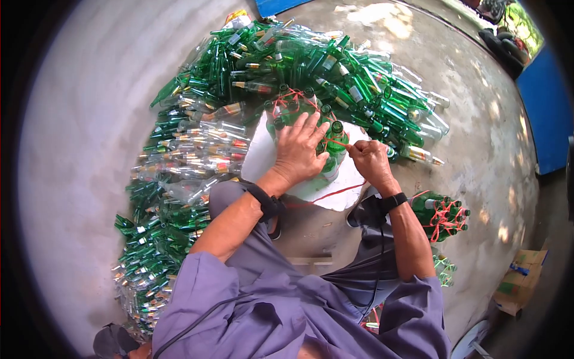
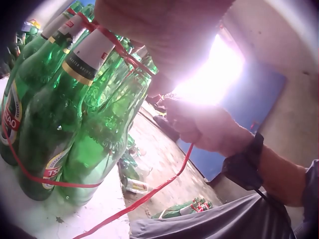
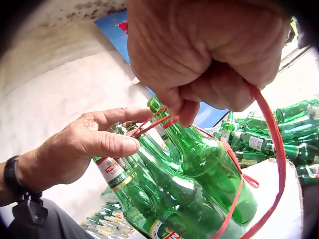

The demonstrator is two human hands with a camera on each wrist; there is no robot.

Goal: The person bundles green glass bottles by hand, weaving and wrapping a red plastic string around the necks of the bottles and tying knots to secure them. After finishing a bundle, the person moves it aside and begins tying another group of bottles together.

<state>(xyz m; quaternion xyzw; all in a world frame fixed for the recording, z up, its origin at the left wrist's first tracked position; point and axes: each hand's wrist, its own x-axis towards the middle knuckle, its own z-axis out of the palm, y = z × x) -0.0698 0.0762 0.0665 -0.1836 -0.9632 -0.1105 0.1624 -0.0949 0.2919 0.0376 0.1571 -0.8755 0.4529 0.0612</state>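
Note:
A cluster of green glass bottles [image 3: 212, 167] stands upright on a white slab [image 1: 260, 158], with red plastic string around the necks and lower bodies. My left hand [image 1: 299, 149] rests over the bottle tops, its fingers extended across them. In the right wrist view its thumb lies against a neck. Just right of the cluster, my right hand [image 1: 372, 163] grips the red string [image 3: 280, 164], curled fingers pulling a length taut from the bottle necks. A loose tail of this string hangs from the right hand and crosses the slab in the left wrist view.
Loose green bottles [image 1: 305, 60] lie heaped beyond the slab, and clear bottles [image 1: 203, 146] are stacked to the left. A tied bottle bundle [image 1: 439, 215] lies on the floor at right, near a cardboard piece [image 1: 520, 281]. Blue panels [image 1: 550, 107] stand farther right.

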